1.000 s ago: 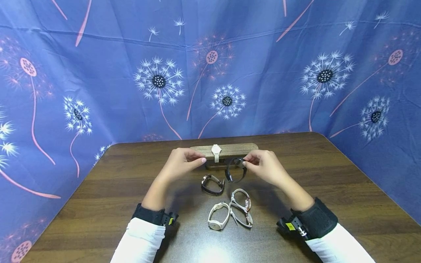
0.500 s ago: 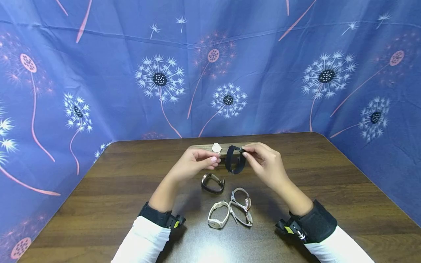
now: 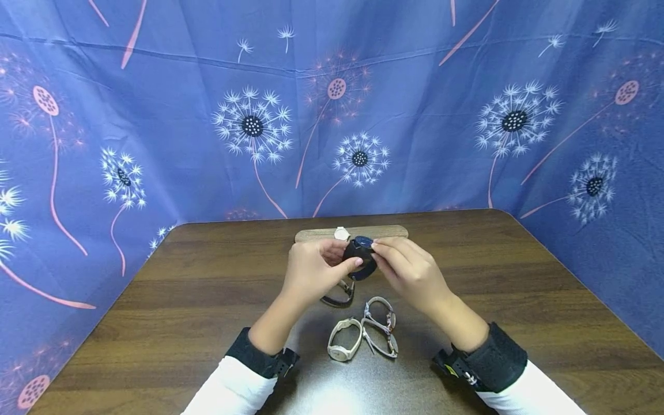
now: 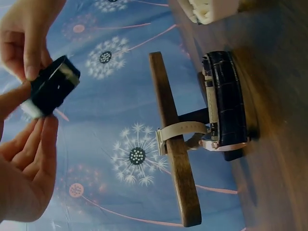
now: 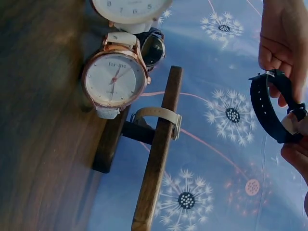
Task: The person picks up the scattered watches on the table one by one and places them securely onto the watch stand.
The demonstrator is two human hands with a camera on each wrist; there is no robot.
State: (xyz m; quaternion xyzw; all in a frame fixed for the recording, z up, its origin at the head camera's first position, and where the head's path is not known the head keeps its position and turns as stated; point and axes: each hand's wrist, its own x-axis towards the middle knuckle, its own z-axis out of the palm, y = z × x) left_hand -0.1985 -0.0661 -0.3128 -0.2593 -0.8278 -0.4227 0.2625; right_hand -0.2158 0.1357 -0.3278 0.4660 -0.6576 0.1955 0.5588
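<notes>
A black watch [image 3: 361, 255] is held up in front of the wooden stand [image 3: 386, 232] by both hands. My left hand [image 3: 346, 255] pinches its left side, thumb under the band. My right hand [image 3: 376, 252] pinches the right side near the case. In the left wrist view the black watch [image 4: 50, 90] sits between fingertips from both hands. The right wrist view shows the black strap [image 5: 266, 109] as an open loop. A cream watch [image 3: 341, 233] hangs round the stand's bar.
On the table [image 3: 519, 276] under my hands lies a dark-strapped watch [image 3: 339, 298], partly hidden. Nearer me lie a white watch [image 3: 344, 340] and two rose-gold watches [image 3: 382, 314] [image 3: 385, 344]. A blue dandelion-print cloth [image 3: 155, 127] walls the table on three sides.
My right hand carried the black watch up and toward the middle. My left hand left the stand and took hold of the black watch too.
</notes>
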